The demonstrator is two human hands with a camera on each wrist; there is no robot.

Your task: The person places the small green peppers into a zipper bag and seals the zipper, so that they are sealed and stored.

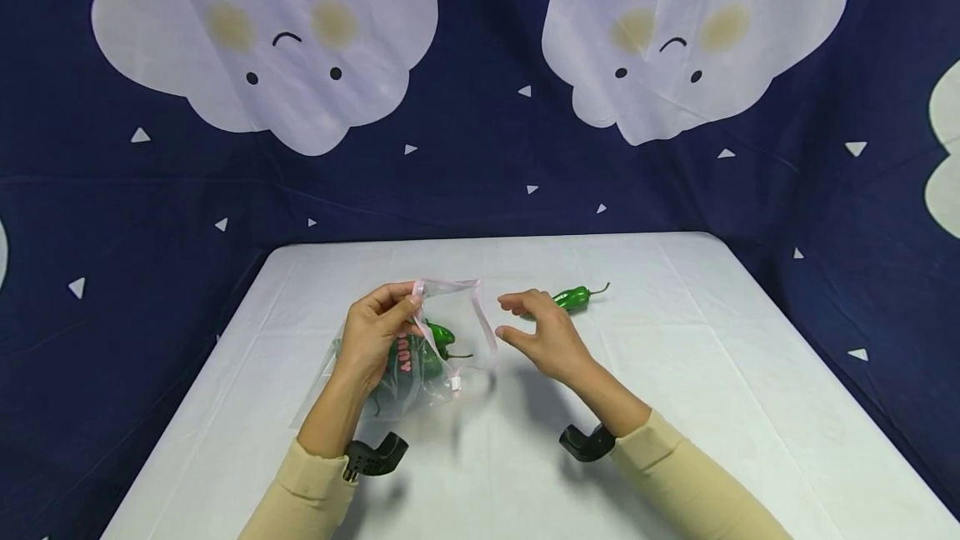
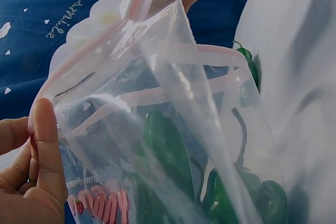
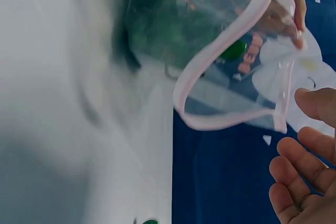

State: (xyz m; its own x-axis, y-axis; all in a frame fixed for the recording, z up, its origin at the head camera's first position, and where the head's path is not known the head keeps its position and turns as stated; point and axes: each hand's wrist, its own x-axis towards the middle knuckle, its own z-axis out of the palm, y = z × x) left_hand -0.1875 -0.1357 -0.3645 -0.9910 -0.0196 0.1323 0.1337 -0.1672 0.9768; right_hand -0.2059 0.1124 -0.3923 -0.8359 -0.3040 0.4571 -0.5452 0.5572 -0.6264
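Note:
My left hand point(image 1: 372, 332) pinches the pink-edged rim of a clear zip bag point(image 2: 173, 40) between thumb and fingers. The bag's mouth gapes toward the right, and a white slider point(image 1: 455, 382) sits at its near corner. Inside it lie several green peppers point(image 2: 165, 156), seen through the plastic beside pink lettering. Just right of the mouth is my right hand point(image 1: 551, 338), thumb and fingers spread apart and nothing between them. Beyond that hand, a single green pepper point(image 1: 573, 298) rests on the table, its left end partly hidden behind the hand.
A white cloth covers the table point(image 1: 675, 382), whose far edge meets a dark blue curtain point(image 1: 480, 173) printed with white clouds and small triangles. Each wrist carries a black camera mount point(image 1: 377, 454).

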